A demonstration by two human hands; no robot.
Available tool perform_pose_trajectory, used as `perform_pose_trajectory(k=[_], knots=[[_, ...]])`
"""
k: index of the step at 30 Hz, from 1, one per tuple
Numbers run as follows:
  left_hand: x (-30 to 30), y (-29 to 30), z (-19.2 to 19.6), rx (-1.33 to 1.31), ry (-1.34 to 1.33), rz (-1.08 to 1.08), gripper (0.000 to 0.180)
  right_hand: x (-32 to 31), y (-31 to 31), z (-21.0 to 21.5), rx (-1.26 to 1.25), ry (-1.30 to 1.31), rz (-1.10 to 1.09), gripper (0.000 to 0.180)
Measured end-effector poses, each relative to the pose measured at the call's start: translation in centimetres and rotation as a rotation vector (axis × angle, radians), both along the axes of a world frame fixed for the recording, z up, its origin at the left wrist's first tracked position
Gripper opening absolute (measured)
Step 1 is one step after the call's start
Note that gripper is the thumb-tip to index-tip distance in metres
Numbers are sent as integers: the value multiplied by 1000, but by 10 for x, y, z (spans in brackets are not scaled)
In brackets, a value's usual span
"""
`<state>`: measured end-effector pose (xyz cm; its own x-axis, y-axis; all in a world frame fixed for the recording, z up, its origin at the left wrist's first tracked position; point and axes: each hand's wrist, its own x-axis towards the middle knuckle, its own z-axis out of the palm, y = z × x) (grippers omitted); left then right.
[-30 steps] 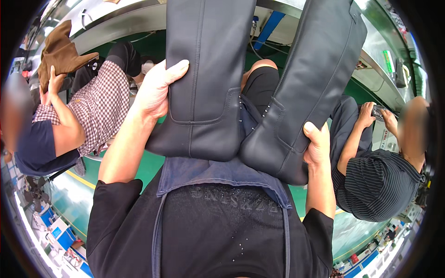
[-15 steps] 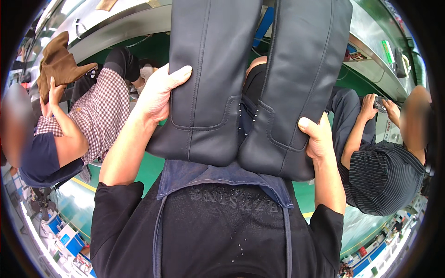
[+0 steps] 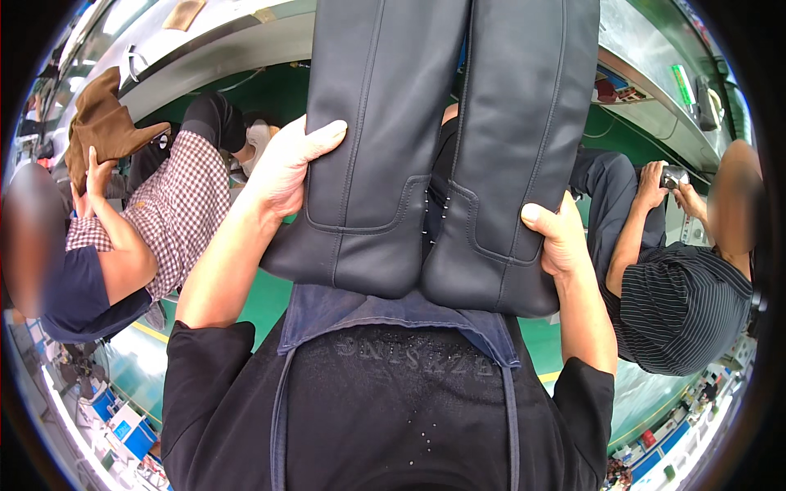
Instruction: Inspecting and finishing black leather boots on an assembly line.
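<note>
Two tall black leather boot uppers are held side by side in front of my chest, their shafts running up past the top of the view. My left hand (image 3: 291, 164) grips the left boot upper (image 3: 368, 147) at its outer edge, thumb laid on the front face and fingers hidden behind. On the other side, my right hand (image 3: 561, 237) holds the right boot upper (image 3: 516, 139) low down near its outer edge, thumb on top. Stitched seams run along both, and short white thread ends stick out at their inner edges. The lower ends rest close to my blue apron (image 3: 393, 315).
A person in a checked apron (image 3: 188, 180) sits at the left with a brown boot upper (image 3: 110, 131). At the right, a person in a striped shirt (image 3: 684, 307) holds a small dark object (image 3: 674, 176). A metal-edged workbench (image 3: 237, 49) curves across the far side.
The upper parts of the two boot uppers have come closer together, the right one shifting leftward. Both hands keep their hold.
</note>
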<state>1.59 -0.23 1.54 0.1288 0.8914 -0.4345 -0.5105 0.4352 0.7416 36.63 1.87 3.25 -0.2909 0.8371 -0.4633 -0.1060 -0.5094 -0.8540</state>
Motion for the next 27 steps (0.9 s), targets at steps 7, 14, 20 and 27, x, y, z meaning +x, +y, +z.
perform_pose_trajectory(k=[7, 14, 20, 27], knots=[[-2, 6, -6, 18, -90, -5, 48, 0, 9, -1, 9, 14, 22, 68], [-21, 4, -22, 189, -174, 113, 49, -7, 27, 4, 61, 56, 13, 74], [-53, -2, -24, 402, -347, 324, 45, -19, 84, 15, 185, 99, -96, 66], [-82, -6, -30, 488, -607, 597, 47, -65, 220, 37, 141, 207, 20, 55]])
